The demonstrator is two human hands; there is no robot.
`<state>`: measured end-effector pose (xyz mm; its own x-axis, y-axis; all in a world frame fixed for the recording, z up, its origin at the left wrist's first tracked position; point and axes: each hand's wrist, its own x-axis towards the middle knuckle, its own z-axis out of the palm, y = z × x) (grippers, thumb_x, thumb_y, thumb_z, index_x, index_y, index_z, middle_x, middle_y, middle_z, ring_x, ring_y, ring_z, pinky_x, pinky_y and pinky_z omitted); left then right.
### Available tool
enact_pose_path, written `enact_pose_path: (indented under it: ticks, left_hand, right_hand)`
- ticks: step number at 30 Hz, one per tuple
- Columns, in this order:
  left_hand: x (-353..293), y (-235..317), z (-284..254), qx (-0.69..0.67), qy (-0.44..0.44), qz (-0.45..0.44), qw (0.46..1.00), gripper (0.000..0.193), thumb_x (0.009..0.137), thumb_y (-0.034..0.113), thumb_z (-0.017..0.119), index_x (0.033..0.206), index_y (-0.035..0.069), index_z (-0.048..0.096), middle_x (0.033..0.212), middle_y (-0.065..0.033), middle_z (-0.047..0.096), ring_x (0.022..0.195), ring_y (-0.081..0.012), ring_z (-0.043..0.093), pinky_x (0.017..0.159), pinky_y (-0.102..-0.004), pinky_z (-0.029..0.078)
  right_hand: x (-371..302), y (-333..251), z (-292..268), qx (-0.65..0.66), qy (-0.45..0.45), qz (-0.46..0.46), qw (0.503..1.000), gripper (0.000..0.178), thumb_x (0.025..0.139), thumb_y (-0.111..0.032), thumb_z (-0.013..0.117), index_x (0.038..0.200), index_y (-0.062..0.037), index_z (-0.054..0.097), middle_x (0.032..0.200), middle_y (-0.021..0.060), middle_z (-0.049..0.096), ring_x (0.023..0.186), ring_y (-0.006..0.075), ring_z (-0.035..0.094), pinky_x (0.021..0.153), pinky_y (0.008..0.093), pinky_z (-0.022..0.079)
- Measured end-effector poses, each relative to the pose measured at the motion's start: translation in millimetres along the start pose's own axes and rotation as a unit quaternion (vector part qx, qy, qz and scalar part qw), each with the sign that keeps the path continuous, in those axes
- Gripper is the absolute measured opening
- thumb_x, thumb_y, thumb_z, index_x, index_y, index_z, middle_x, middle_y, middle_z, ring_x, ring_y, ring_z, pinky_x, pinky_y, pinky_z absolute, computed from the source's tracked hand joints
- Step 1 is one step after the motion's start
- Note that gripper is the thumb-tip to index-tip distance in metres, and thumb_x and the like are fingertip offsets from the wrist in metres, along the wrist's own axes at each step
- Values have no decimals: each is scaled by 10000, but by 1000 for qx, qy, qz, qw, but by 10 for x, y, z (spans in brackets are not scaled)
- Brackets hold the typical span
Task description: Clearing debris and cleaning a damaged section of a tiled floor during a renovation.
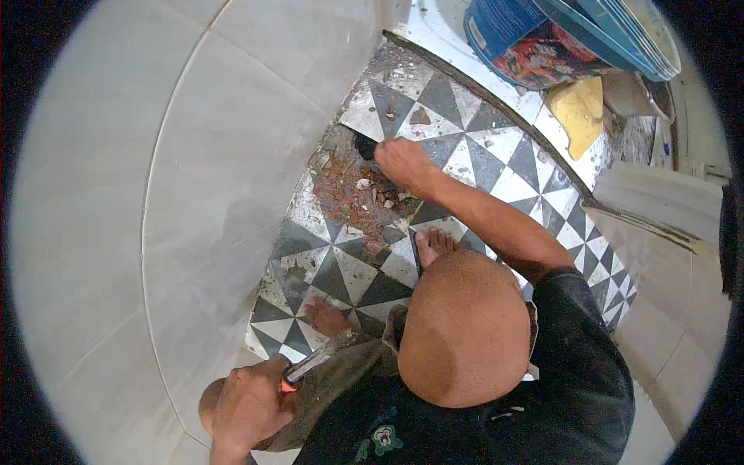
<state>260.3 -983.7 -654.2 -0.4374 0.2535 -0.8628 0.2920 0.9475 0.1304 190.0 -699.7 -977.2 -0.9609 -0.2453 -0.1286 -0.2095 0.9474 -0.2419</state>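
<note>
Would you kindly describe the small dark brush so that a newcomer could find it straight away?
Start at the black-and-white triangle-patterned floor and find its reddish-brown bare patch with broken bits. At the patch's upper edge, the right hand holds the brush; it is the only black, bristly tuft there.

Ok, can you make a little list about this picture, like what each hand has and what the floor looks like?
Left hand: low at the left, gripping a tool with a red and silver handle
Right hand: stretched out to the broken patch, on a dark brush-like thing; grip unclear
Broken patch: reddish-brown rubble and small chips
Floor: black, grey and white triangle tiles
Feet: bare, on the tiles
Nearby: blue bucket at the top
</note>
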Motion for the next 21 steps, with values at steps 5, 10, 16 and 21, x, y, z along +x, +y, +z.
enact_pose_path:
  ticks: [5,10,16,21]
  left_hand:
    - [17,-15,27,-2,3,-3,1000,265,646,100,693,884,24,602,732,-189,641,730,-381,651,673,-447,532]
    - [0,-46,22,-31,-1,-4,1000,264,653,101,689,889,22,602,754,-193,640,736,-385,647,685,-445,530]
    - [-5,-21,-7,-29,-6,6,1000,292,666,98,684,929,13,591,795,-201,647,764,-386,647,702,-450,527]
    - [-7,-8,-42,-32,-21,13,999,298,683,119,679,936,1,575,804,-207,651,761,-393,645,706,-460,523]
  right_hand:
    - [29,-79,-102,6,34,-3,999,159,798,-100,558,718,-46,685,777,169,674,738,282,687,619,381,553]
    - [-80,-82,-142,-9,-6,18,1000,172,805,-104,547,722,-40,684,738,163,664,698,277,681,605,380,549]
    - [26,9,44,-27,57,-62,996,154,808,-84,536,734,-33,661,753,161,656,687,291,679,593,376,549]
    - [139,55,142,-4,7,-32,999,159,805,-81,530,740,-10,656,760,184,644,695,314,676,607,401,552]
